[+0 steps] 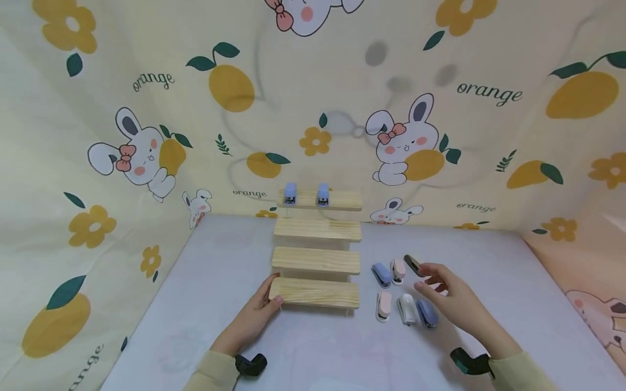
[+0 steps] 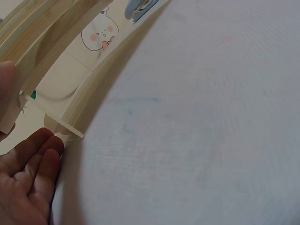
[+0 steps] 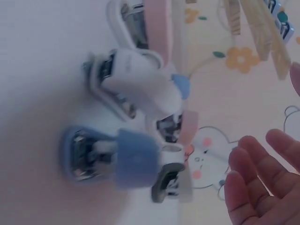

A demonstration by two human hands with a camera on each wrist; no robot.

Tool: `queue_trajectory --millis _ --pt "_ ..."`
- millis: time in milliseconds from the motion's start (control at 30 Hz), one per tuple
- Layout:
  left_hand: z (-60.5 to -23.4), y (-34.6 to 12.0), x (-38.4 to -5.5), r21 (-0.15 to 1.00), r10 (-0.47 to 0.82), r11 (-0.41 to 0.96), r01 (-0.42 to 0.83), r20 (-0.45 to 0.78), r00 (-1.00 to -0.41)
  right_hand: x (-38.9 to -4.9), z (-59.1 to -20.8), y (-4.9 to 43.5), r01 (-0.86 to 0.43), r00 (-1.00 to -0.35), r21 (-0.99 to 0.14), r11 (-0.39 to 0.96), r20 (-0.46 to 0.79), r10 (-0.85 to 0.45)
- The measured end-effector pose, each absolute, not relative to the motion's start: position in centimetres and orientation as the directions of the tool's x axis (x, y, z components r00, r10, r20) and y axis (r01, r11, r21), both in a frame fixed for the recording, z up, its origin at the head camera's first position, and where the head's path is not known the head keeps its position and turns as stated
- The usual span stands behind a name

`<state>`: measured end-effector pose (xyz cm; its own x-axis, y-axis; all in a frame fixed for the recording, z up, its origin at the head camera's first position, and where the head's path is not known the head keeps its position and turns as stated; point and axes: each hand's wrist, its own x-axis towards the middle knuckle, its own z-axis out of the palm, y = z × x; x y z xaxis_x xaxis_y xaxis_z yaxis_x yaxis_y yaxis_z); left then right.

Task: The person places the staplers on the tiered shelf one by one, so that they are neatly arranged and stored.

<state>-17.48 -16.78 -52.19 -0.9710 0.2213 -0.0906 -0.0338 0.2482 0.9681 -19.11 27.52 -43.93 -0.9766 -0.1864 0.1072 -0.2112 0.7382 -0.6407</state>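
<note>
My left hand [image 1: 254, 312] grips the left end of the lowest step of a light wooden tiered rack [image 1: 315, 293], thumb at the front edge. In the left wrist view its fingers [image 2: 44, 164] lie beside a thin rack leg. Above a group of mini staplers hovers my right hand [image 1: 447, 296], fingers loosely bent and holding nothing. Its fingertips overlap a dark stapler [image 1: 413, 264] in the head view; the right wrist view shows them apart from it. Closest below that hand are a blue stapler [image 1: 427, 313] and a white stapler [image 1: 407, 309].
Two blue staplers [image 1: 323, 194] stand on the rack's top step. On the white table [image 1: 195, 326], between the rack and my right hand, are another blue stapler [image 1: 381, 274] and two pink staplers [image 1: 383, 305]. A patterned cloth [image 1: 313, 108] hangs behind and at both sides.
</note>
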Motion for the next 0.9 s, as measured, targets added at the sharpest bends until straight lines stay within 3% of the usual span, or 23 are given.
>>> queue_trajectory --millis 900 --pt "-52.0 -16.6 -17.4 0.964 0.210 0.263 -0.040 -0.098 -0.973 -17.5 -48.9 29.8 -0.008 -0.983 -0.649 0.761 -0.136 -0.127"
